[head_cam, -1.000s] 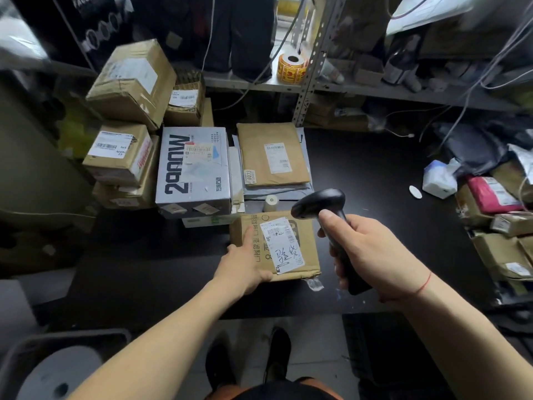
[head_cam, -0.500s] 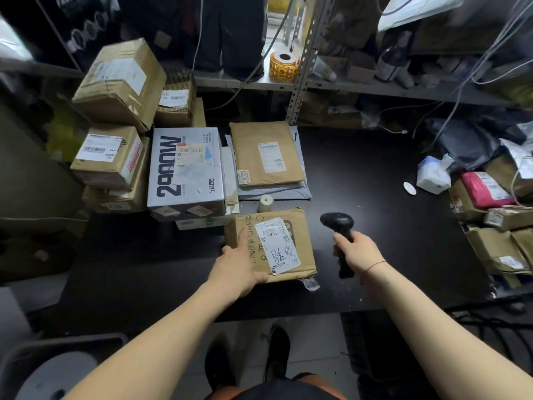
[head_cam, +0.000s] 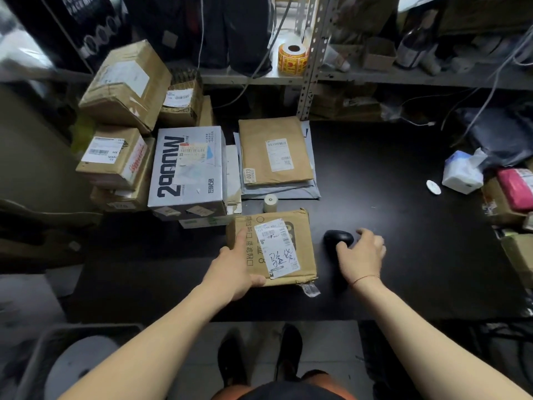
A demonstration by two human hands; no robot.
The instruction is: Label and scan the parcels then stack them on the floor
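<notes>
left hand (head_cam: 233, 272) on parcel (head_cam: 302, 249), right (head_cam: 362, 256) around scanner (head_cam: 337, 239)

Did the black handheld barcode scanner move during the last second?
Yes. The black handheld barcode scanner went down and right, from above the brown cardboard parcel to the black table beside it.

A black table (head_cam: 403, 215) stands before grey metal shelving (head_cam: 313, 67), above a pale floor (head_cam: 326, 342), dimly lit.
</notes>
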